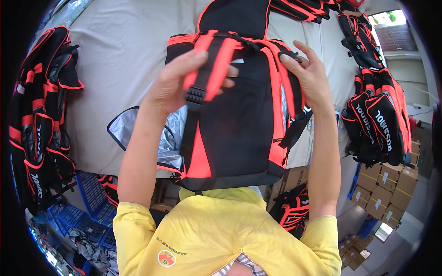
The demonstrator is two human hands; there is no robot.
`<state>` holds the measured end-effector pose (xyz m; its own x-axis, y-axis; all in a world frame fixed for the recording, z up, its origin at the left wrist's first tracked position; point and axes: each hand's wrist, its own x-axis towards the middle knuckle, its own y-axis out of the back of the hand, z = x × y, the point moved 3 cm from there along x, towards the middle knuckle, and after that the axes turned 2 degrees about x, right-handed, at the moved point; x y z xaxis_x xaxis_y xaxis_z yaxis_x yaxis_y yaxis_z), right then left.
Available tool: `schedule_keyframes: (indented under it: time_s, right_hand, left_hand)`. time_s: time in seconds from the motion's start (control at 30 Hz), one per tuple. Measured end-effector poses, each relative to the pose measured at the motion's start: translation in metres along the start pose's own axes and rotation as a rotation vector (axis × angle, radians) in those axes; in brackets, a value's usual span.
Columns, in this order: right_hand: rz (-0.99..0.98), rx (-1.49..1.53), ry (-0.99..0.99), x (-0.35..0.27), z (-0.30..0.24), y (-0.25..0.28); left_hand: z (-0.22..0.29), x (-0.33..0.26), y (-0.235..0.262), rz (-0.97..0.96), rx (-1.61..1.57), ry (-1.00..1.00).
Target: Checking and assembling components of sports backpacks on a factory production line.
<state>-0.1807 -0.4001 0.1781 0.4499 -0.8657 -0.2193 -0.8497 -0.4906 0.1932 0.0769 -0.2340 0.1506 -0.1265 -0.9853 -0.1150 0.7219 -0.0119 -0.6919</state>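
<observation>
A black and neon-orange backpack (237, 124) lies on the pale cloth-covered table, its strap side up and its base toward me. Its top flap (234, 17) is folded away to the far side. My left hand (182, 78) is closed around the left shoulder strap (214, 69), just above a black buckle. On the bag's right edge, my right hand (307, 71) grips the other shoulder strap (291, 80) near its top, thumb on the orange band. A silver-lined side panel (140, 133) spreads out to the left of the bag.
Similar bags (43, 119) are piled along the left edge, with more bags (380, 115) at the right and far side. Blue plastic crates (92, 198) stand below the table at the left. Stacked cardboard boxes (384, 188) are on the right.
</observation>
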Motion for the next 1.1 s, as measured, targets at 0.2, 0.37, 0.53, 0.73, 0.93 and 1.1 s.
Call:
schedule_keyframes:
  time_s: [0.2, 0.37, 0.53, 0.73, 0.93, 1.1]
  right_hand:
    - [-0.077, -0.132, 0.087, -0.018, 0.007, -0.045]
    - [-0.019, -0.463, 0.22, -0.052, 0.022, -0.022]
    - [0.062, -0.457, 0.271, -0.174, 0.043, -0.037]
    - [-0.417, -1.017, 0.323, -0.292, 0.146, -0.083]
    - [-0.203, -0.732, -0.006, -0.322, 0.146, -0.047]
    - [0.275, -0.787, 0.041, -0.312, 0.145, 0.004]
  left_hand:
    - [-0.042, 0.034, -0.038, -0.011, 0.095, 0.154]
    - [-0.064, 0.052, -0.042, 0.062, 0.149, 0.16]
    - [-0.07, 0.08, -0.03, 0.155, 0.39, 0.093]
    - [-0.067, 0.092, 0.006, 0.317, 0.708, 0.197]
    - [-0.118, 0.098, 0.058, 0.279, 0.567, 0.029]
    - [-0.163, 0.053, 0.093, 0.444, 0.693, 0.191]
